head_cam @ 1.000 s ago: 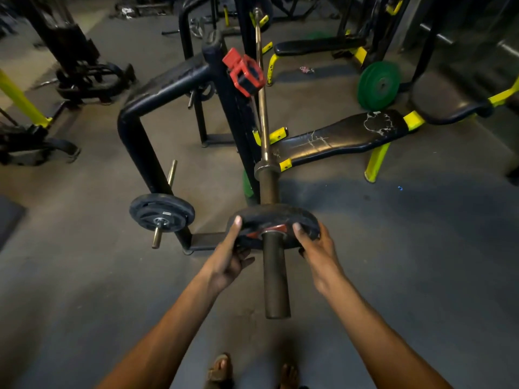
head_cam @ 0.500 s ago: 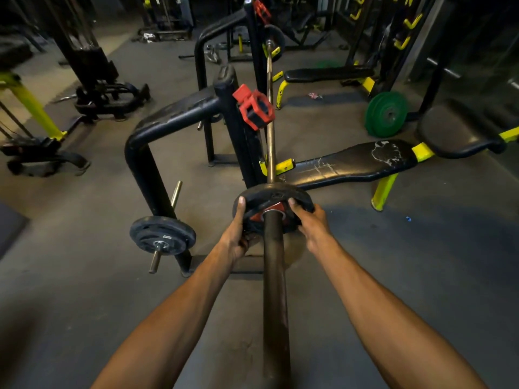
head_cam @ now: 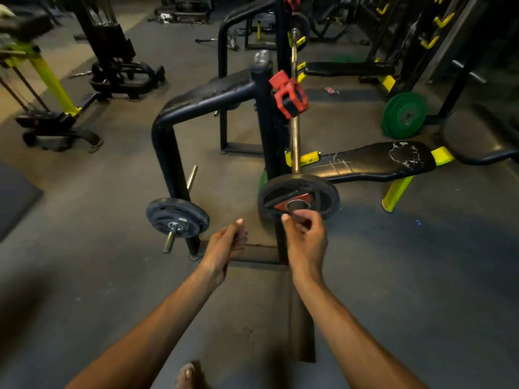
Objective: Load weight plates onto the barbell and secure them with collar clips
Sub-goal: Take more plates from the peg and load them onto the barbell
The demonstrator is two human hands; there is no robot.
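Both hands hung empty off the weight plate (head_cam: 299, 196).
Left hand (head_cam: 224, 245) loosely curled; right hand (head_cam: 304, 234) half-curled just below the plate on the barbell (head_cam: 295, 130); red collar clip (head_cam: 289, 95) on the rack post.

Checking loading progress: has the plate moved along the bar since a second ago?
Yes. The plate slid up the bar, away from its near end toward the bench.

Dim gym light, dark corners, wide-angle bending at edges, slight motion blur.
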